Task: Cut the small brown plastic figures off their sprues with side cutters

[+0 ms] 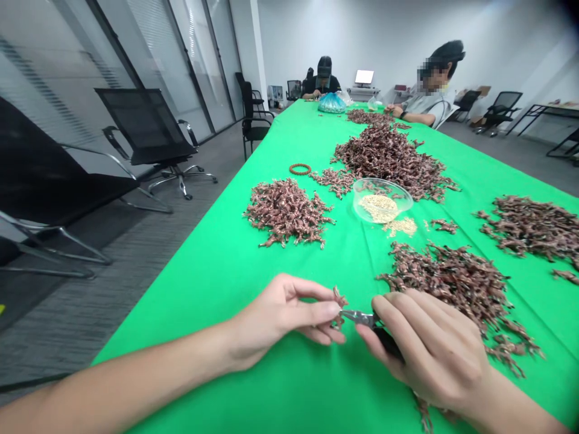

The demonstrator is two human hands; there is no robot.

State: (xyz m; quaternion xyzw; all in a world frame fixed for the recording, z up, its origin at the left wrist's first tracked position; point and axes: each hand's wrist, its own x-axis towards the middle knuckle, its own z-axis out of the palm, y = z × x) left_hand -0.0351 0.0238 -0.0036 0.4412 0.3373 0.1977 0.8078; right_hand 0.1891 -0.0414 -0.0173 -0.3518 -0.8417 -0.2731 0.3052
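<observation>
- The left hand (275,319) is closed in a pinch, thumb and fingertips gripping a small reddish-brown piece (338,304) just above the tabletop.
- The right hand (429,349) is clenched around the black handles of a pair of small pliers (389,343), whose metal nose reaches toward the piece held by the left hand.
- The piece sits between the two hands, at the tip of the pliers. Its exact form is too small to make out.
- The green cloth-covered tabletop (289,386) runs ahead of the hands, toward the far end of the room.
- A large heap of tangled reddish-brown pieces (447,283) lies just beside the right hand, with its lower edge passing behind that hand.
- Further heaps of the same pieces lie ahead: one to the left (287,211), a big one farther on (389,160) and one at the right edge (529,229).
- A clear plastic bowl (382,200) holds pale beads, and some spilled pale beads (400,226) lie just beside it.
- A reddish-brown ring (300,169) lies on the cloth between the left heap and the big heap.
- Two co-workers (420,102) and (322,81) sit at the far part of the tabletop, near a blue plastic bag (332,103).
- Black mesh chairs (145,126) stand along the left side.
</observation>
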